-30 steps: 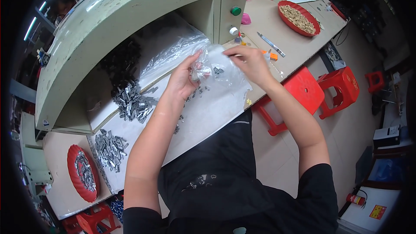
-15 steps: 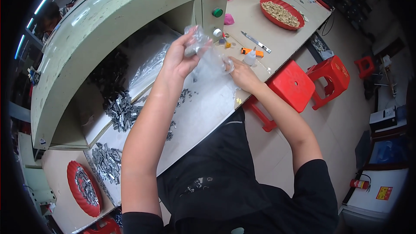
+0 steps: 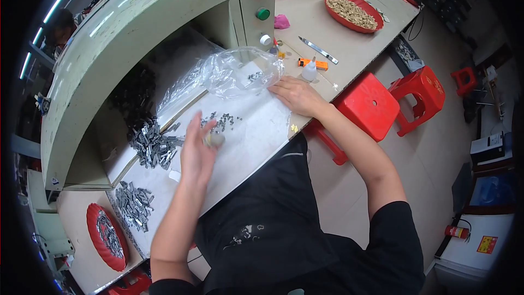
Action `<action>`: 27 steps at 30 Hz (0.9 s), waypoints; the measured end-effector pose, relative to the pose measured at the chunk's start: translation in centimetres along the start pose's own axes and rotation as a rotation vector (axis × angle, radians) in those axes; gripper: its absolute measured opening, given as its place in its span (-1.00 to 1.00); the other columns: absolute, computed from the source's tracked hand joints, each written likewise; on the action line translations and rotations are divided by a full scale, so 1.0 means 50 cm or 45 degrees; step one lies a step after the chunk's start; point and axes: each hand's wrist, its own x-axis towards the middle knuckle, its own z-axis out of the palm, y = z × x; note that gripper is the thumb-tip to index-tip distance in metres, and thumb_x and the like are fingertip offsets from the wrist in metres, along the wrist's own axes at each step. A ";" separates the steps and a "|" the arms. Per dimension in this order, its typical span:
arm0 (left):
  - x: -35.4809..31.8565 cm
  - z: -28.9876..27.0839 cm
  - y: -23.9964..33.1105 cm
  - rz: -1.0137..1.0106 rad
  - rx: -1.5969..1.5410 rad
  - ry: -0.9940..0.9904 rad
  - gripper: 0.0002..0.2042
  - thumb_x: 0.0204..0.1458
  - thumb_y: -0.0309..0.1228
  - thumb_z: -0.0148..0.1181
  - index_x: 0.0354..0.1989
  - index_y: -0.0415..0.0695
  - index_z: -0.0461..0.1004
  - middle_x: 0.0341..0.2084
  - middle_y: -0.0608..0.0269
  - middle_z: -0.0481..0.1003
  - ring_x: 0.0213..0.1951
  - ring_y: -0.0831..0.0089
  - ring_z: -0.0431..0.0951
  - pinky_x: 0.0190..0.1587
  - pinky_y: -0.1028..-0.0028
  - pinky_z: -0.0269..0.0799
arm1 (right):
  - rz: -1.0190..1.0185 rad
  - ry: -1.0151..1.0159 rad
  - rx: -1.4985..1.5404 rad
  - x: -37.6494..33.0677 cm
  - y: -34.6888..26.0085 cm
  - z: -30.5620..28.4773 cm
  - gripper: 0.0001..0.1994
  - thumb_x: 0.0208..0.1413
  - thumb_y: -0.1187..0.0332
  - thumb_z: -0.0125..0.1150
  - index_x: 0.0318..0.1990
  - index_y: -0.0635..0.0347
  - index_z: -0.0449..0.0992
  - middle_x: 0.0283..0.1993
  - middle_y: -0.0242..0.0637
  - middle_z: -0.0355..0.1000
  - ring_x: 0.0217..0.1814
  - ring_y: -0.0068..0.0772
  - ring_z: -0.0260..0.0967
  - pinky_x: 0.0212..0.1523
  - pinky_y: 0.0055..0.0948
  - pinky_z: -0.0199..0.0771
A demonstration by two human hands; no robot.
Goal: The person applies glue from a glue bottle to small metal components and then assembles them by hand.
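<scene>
A clear plastic bag (image 3: 226,79) lies spread and puffed up on the white work surface, its mouth toward my right hand (image 3: 297,95). The fingers of that hand are closed at the bag's edge. Small dark metal pieces (image 3: 255,76) show through the film. My left hand (image 3: 197,153), smeared by motion, is over the surface with its fingers apart. Something pale covers or sits at its thumb tip; I cannot tell which. Beside this hand lie scattered small dark pieces (image 3: 222,123) and a heap of grey metal pieces (image 3: 155,145).
A green-grey machine hood (image 3: 136,5) arches over the far left. More metal pieces (image 3: 134,205) lie near left, beside a red tray (image 3: 93,240). At the right are a small white bottle (image 3: 309,71), an orange box (image 3: 322,65), a knife (image 3: 318,49), a red tray (image 3: 332,8) and red stools (image 3: 365,104).
My left hand has let go of the bag and moved down toward the near left. The bag has settled lower onto the surface. My right hand stays at its edge.
</scene>
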 end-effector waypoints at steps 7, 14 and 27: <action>-0.092 0.038 -0.189 -0.927 -0.209 -0.805 -0.61 0.13 -0.21 -0.24 0.06 -0.16 0.18 -0.08 0.09 0.33 -0.02 0.31 0.32 0.04 0.33 0.18 | -0.058 0.061 0.055 -0.031 0.008 -0.025 -0.72 -0.01 0.36 -0.01 -0.12 0.24 0.39 -0.05 -0.22 0.34 0.08 -0.24 0.20 0.07 -0.38 0.19; 0.092 0.140 -0.408 -0.917 -0.516 -0.686 -0.61 0.15 -0.21 -0.31 0.08 -0.14 0.15 -0.03 0.08 0.30 0.03 0.28 0.28 0.11 0.31 0.11 | -0.044 0.081 -0.075 -0.020 0.001 -0.004 -0.71 0.00 0.35 0.01 -0.10 0.21 0.39 -0.02 -0.22 0.32 0.07 -0.25 0.22 0.06 -0.37 0.23; 0.218 0.208 -0.496 -0.882 -1.494 -0.759 -0.70 0.12 -0.23 -0.25 -0.05 -0.08 0.25 -0.13 0.17 0.34 -0.07 0.33 0.36 0.00 0.32 0.33 | -0.011 0.286 -0.093 -0.159 -0.054 -0.031 -0.73 -0.13 0.48 0.09 -0.19 0.30 0.42 -0.12 -0.15 0.37 -0.04 -0.21 0.32 -0.06 -0.39 0.37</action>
